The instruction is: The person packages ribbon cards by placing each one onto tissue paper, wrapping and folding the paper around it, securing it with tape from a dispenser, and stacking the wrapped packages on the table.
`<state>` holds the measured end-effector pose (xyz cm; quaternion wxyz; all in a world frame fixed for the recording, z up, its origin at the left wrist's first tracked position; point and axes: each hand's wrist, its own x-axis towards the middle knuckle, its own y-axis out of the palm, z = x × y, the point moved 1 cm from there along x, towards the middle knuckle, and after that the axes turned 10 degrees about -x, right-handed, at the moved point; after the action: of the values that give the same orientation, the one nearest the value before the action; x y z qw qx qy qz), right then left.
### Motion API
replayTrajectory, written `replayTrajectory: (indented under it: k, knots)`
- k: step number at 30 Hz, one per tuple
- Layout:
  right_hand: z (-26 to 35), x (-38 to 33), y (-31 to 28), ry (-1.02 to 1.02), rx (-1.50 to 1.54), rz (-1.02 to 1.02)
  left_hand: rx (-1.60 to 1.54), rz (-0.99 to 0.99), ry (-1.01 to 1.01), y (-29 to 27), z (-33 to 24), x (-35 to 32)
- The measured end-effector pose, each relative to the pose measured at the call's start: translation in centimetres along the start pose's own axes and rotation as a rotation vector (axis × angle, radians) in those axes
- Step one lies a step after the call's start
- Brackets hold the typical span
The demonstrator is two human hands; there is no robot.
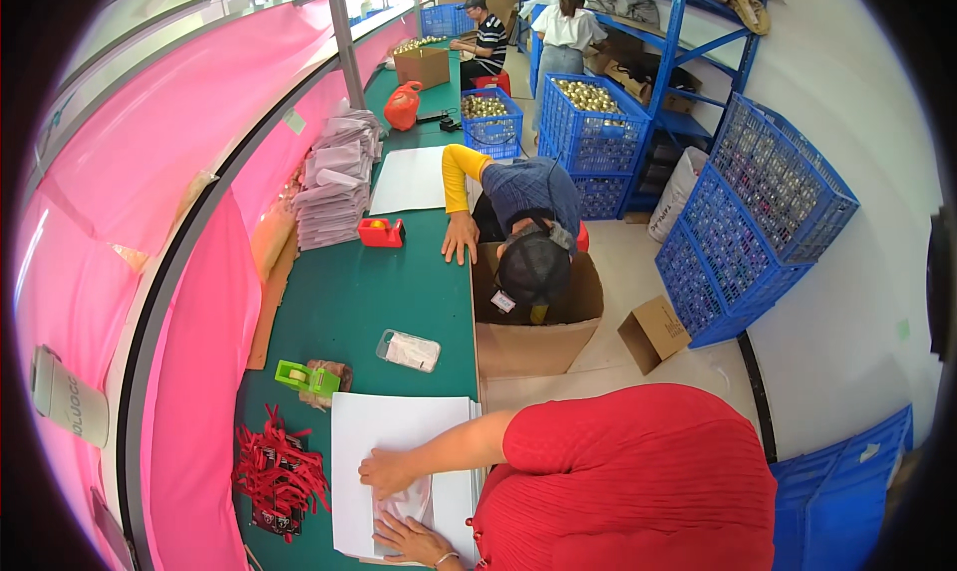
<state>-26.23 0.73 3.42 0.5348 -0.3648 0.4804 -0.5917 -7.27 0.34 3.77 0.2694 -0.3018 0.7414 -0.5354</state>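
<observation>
Two bare forearms from a red short sleeve reach over a stack of white sheets (364, 421) on the green table. My right hand (391, 471) is curled, fingers down, at the far end of a clear plastic bag (417, 501) lying on the sheets. Nearer, my left hand (414, 541) lies flat on the bag's other end, fingers spread, a bracelet at its wrist. The bag's contents are too faint to make out. Beyond the stack lies a clear packet with a white insert (411, 352).
Left of the sheets are a green tape dispenser (309, 377) and a pile of red ribbons with black tags (279, 471). A co-worker (533, 232) bends into a cardboard box (538, 347). Farther along stand a red tape dispenser (382, 233), stacked packets (334, 187) and blue crates (728, 242).
</observation>
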Motion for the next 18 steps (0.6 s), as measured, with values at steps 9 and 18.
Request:
replayTrajectory:
  k: [9,18]
  knots:
    - [-0.5,5.7,-1.4,-0.119,-0.087,0.291,-0.044,-0.036,0.053,2.0,2.0,0.6]
    - [0.1,11.3,0.9,0.041,0.114,0.864,-0.196,-0.031,0.093,2.2,3.4,0.6]
